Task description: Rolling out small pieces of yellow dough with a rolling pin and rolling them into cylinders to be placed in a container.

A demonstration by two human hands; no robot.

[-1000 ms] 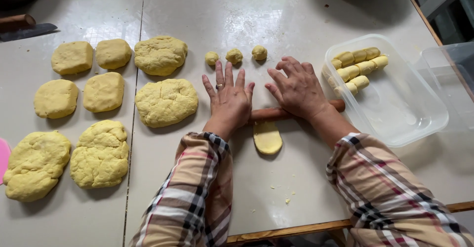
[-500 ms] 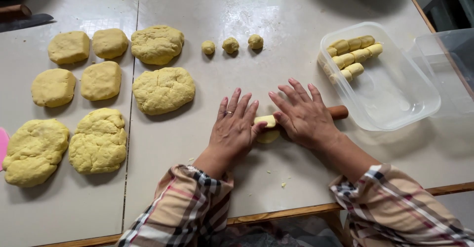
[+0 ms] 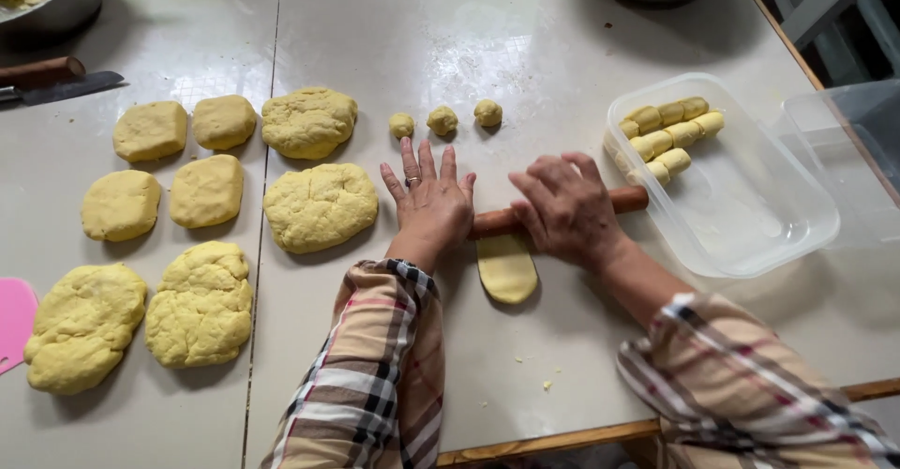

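My left hand (image 3: 432, 203) lies flat, fingers spread, on the left end of a wooden rolling pin (image 3: 494, 221). My right hand (image 3: 565, 208) presses palm down on the pin's right half, whose end (image 3: 630, 199) sticks out beside a plastic container. A flattened oval of yellow dough (image 3: 507, 268) lies on the table just on my side of the pin. Three small dough balls (image 3: 442, 119) sit in a row beyond my hands.
Several large yellow dough lumps (image 3: 320, 205) cover the table's left half. A clear plastic container (image 3: 750, 234) at right holds rolled dough pieces (image 3: 667, 128). A knife (image 3: 52, 80), two metal bowls (image 3: 56, 5) and a pink scraper (image 3: 14, 319) lie around the edges.
The hands rolled the pin toward me over the dough, then away again. The flattened oval now shows on my side of the pin.
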